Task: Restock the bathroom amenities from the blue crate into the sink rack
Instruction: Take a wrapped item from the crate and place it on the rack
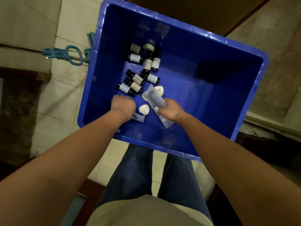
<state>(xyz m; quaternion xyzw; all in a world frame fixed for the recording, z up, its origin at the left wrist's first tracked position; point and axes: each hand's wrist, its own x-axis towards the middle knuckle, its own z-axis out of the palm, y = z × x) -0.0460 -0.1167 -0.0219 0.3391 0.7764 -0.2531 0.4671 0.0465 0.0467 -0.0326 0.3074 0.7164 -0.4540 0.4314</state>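
The blue crate (231, 88) stands on the floor in front of me. Several small dark bottles (135, 84) with pale labels lie on its bottom toward the left. My right hand (169, 110) grips a frosted plastic pouch (154, 97) above the crate floor. My left hand (123, 105) is curled over another frosted pouch (138, 118), whose corner sticks out below the wrist. A white heart-shaped soap (144, 110) lies between my hands, and another soap (158, 90) shows partly behind the held pouch. The sink rack is not in view.
A teal mop clamp and handle (65, 54) lie on the tiled floor left of the crate. A dark ledge (21, 88) is at the far left, a wall and step (268, 119) at the right. My legs stand just behind the crate.
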